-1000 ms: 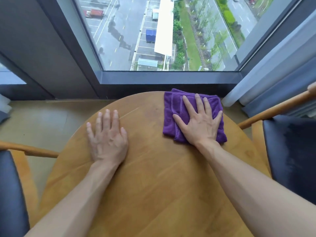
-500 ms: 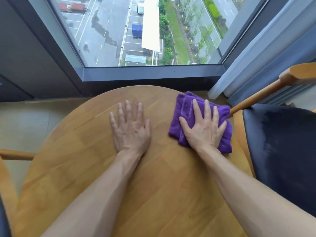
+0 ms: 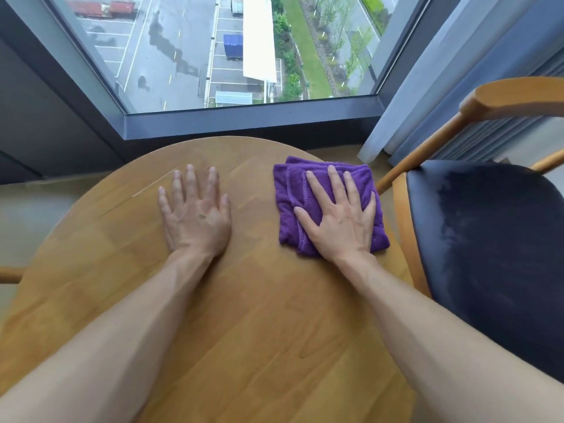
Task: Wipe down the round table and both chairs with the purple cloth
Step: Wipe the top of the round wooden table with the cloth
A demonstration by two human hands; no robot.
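Observation:
The round wooden table (image 3: 244, 315) fills the middle of the view. A folded purple cloth (image 3: 290, 193) lies on its far right part, close to the rim. My right hand (image 3: 338, 221) presses flat on the cloth with fingers spread and straight. My left hand (image 3: 195, 215) rests flat on the bare wood to the left of the cloth, fingers straight. One chair with a dark seat (image 3: 494, 254) and wooden frame stands at the right, against the table. Of the other chair only a wooden arm tip (image 3: 9, 274) shows at the left edge.
A large window (image 3: 229, 50) with a dark frame runs along the far side, just beyond the table. Grey-blue curtains (image 3: 457, 74) hang at the back right, behind the right chair. Pale floor (image 3: 30, 215) shows at the left.
The view has swung to the right, so the right chair shows more and the left chair less. My right hand and the cloth have slid rightward toward the table's right rim.

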